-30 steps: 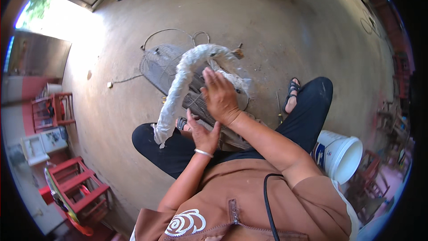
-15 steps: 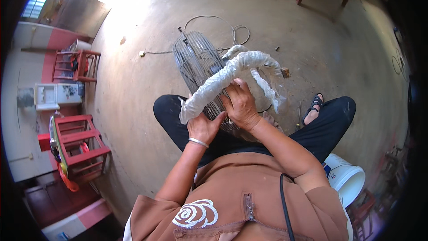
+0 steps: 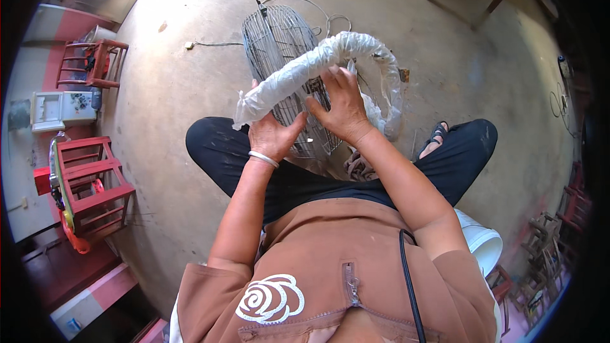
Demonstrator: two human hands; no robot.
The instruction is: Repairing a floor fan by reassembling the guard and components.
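Arching over the wire cage (image 3: 273, 32) in the head view, the white-wrapped curved tube (image 3: 305, 67) runs from a near left end, above the left knee (image 3: 213, 146), to a far bend, then turns back toward the near side on the right. The cage extends from between the person's knees toward the far side. The left hand (image 3: 276, 136) is partly open at the tube's near left end, thumb spread toward the right and fingers largely hidden behind the tube; whether it grips anything cannot be determined. The right hand (image 3: 345, 105) is at the cage's right side, half open, fingers curved up to the tube's underside and thumb apart; its hold cannot be determined. A pale cord (image 3: 222, 44) lies far left of the cage; a white bucket (image 3: 481, 241) is near right.
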